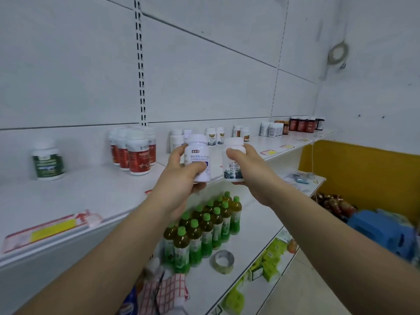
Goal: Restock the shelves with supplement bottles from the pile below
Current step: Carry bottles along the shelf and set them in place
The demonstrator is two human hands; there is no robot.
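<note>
My left hand (pixel 181 176) grips a white bottle with a blue label (pixel 197 153), upright in front of the top shelf (pixel 91 196). My right hand (pixel 252 164) grips a second white bottle with a dark mountain label (pixel 234 165) beside it. Both bottles hover just off the shelf's front edge. On the shelf stand a green-labelled bottle (pixel 48 160), a cluster of red-labelled bottles (pixel 134 151), white bottles (pixel 178 138) behind my hands, and more groups toward the right end (pixel 272 129).
One shelf down stand several green-capped tea bottles (pixel 204 226) and a roll of tape (pixel 224 261). Price tags (pixel 52 230) line the top shelf's edge. Green packets (pixel 270 262) fill a lower shelf. A blue object (pixel 381 233) and a yellow wall (pixel 359 178) lie right.
</note>
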